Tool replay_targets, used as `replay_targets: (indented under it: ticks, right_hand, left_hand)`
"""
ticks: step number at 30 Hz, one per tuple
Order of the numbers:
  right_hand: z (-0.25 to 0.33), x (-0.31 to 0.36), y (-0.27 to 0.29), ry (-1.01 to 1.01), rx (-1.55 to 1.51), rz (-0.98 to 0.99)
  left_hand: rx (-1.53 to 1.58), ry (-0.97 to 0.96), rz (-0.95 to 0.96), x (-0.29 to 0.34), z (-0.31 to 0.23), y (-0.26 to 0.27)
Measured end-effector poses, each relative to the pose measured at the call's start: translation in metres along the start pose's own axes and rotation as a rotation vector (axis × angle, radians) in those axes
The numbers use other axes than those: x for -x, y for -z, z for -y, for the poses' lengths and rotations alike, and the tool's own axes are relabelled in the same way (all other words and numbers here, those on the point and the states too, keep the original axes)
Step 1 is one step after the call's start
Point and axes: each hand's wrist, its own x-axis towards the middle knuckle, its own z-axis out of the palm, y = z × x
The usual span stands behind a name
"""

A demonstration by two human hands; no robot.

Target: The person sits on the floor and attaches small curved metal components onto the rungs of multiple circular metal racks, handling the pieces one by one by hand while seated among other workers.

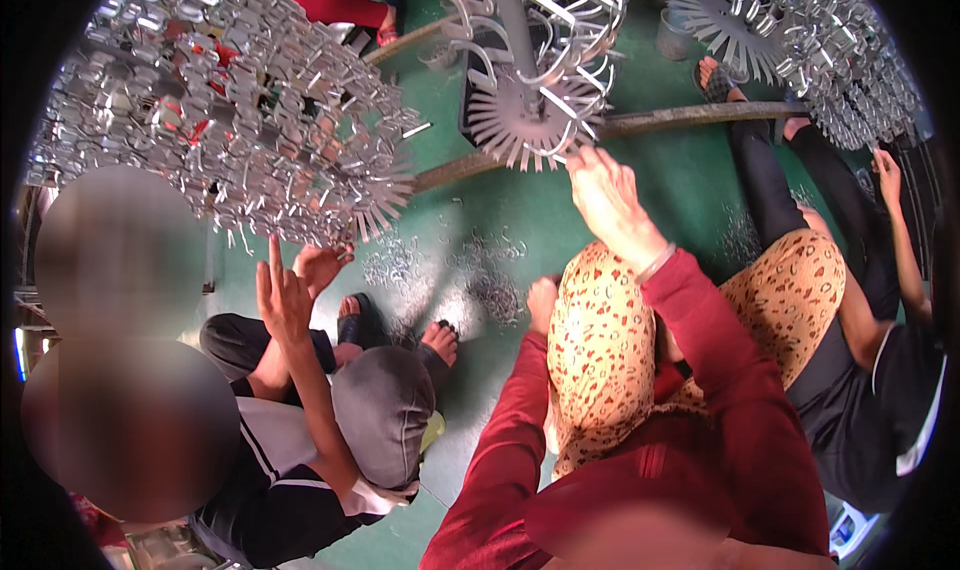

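1. Middle rack (516,40): top centre of frame, a grey post with a finned disc (515,120) at its near end. Looks like metal, likely stiff and fairly heavy as a whole; best hold probably the post, since the fin tips look thin and maybe sharp-edged.
2. Curved metal pieces (570,65) on it: shiny, hook- or C-shaped, smooth. Each probably light, stiff, somewhat slippery, not fragile; a fingertip pinch on one end or the outer curve should suit.
3. Right hand (608,198): at the disc's lower right rim, centre-top of frame. Fingers bent and gathered; can't tell whether they pinch a piece or just touch a fin. Thin band (655,262) at the wrist.
4. Left hand (542,305): beside the left knee, centre of frame, nearest to the patterned trousers (600,340), soft printed cloth. Fingers partly hidden; can't tell if clenched or released.
5. Around: brownish bar (690,118) running near the disc; loose bits (490,290) scattered on smooth green floor (665,185).
6. Farther out: densely hung left rack (250,110), upper left; right rack (850,65), upper right; co-worker's hand (287,298) just below the left one, forefinger raised.
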Motion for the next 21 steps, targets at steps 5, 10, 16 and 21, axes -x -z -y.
replay_targets:
  ticks: [5, 10, 16, 21]
  right_hand:
    - [-0.001, -0.001, -0.005, -0.005, 0.010, 0.048]
    - [0.011, -0.001, -0.018, 0.058, 0.112, -0.198]
    - [-0.016, -0.011, -0.018, 0.003, 0.093, 0.014]
    - [-0.009, -0.011, -0.015, 0.014, 0.187, 0.032]
  left_hand:
    - [0.012, -0.106, 0.132, 0.004, 0.005, -0.003]
    - [0.174, 0.081, -0.117, 0.025, 0.020, 0.007]
    - [0.276, 0.196, -0.575, 0.034, 0.057, 0.049]
    - [0.266, 0.373, -0.800, 0.038, 0.129, 0.053]
